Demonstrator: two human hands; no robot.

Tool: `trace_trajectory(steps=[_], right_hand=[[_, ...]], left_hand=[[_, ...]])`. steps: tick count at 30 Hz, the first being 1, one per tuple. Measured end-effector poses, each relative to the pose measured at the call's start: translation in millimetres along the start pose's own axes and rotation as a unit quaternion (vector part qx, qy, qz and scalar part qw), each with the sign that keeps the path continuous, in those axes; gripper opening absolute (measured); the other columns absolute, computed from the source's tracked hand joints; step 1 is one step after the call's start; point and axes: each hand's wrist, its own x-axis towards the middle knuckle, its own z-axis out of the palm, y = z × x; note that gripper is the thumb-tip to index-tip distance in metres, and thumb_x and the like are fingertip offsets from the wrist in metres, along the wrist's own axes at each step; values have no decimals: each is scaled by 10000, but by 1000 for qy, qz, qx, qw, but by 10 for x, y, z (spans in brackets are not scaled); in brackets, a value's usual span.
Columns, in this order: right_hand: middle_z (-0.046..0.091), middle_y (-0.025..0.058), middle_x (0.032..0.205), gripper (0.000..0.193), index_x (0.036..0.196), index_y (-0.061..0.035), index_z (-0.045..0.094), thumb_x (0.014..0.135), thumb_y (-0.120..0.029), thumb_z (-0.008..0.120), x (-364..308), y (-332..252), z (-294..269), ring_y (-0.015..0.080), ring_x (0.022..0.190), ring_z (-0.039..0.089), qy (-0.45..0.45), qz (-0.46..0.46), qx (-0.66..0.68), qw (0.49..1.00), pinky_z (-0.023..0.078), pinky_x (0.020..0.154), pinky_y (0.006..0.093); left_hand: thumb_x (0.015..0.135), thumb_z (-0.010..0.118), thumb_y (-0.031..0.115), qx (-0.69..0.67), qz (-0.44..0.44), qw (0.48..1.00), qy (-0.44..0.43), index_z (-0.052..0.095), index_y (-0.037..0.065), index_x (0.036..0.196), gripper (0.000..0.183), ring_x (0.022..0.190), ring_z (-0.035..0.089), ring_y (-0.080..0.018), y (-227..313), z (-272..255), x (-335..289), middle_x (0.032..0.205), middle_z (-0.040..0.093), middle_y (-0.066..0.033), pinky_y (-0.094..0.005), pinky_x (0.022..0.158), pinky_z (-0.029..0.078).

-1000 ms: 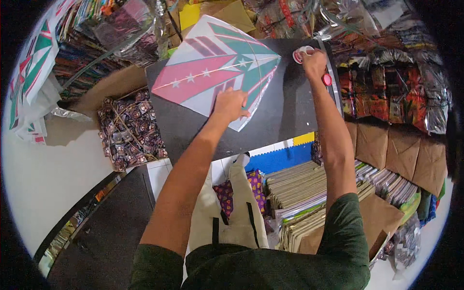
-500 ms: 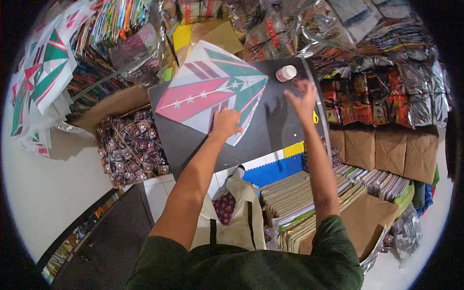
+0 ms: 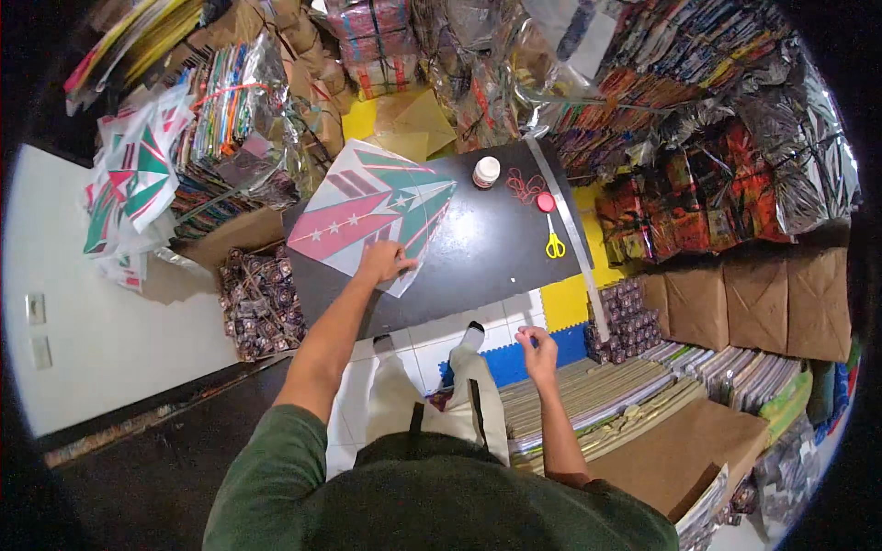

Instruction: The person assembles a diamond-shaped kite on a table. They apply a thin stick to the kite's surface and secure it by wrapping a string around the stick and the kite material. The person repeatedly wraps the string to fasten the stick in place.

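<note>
Head view: I locate the kite (image 3: 367,209) lying on the left part of the worktop (image 3: 459,285). The left hand (image 3: 384,261) rests on the kite near its lower edge, fingers bent; I cannot tell whether they pinch the sheet. The right hand (image 3: 537,352) is apart from the worktop, off its near edge, fingers partly curled; I cannot tell whether they hold anything. Right of the kite, I identify a white jar (image 3: 487,171), red string (image 3: 525,187), a red lid (image 3: 546,202) and yellow scissors (image 3: 555,243), handles toward the near edge.
</note>
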Motion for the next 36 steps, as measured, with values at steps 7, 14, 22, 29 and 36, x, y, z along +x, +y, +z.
trace_trajectory(steps=[7,14,22,29,36], right_hand=[[828,128,1005,173,919,-6,794,894,-162,865,642,-265,-735,252,924,773,-76,-73,3,994,577,828,371],[826,157,998,150,986,15,816,947,-129,793,1231,-693,-560,229,912,780,-74,-179,-56,979,585,855,344],[718,123,803,374,890,1,675,1107,-283,564,1116,-1838,341,208,767,687,-227,-233,10,946,524,711,381],[615,22,719,365,782,-49,583,1068,-247,695,690,-2399,727,96,672,568,-226,-105,120,961,461,658,302],[791,91,1017,199,943,31,780,1004,-159,777,370,-2297,538,98,744,612,-151,26,116,981,516,746,276]], left_hand=[[925,783,516,-95,-162,979,85,749,74,915,443,917,743,-346,342,152,-1203,954,780,-166,-491,806,559],[960,769,560,-362,-357,858,72,799,117,1112,469,811,665,-156,-281,1024,-2199,934,766,15,-353,733,549],[939,830,387,-513,-372,755,166,737,58,1269,475,616,544,-109,-656,687,-1457,784,638,14,-312,502,419],[877,898,325,-501,-391,694,339,561,-22,1486,779,925,681,-197,-1128,913,-755,1037,726,-81,-363,851,553],[878,896,277,-532,-372,690,320,617,19,1228,516,988,667,-255,-750,759,-371,1079,692,-112,-403,933,541]])
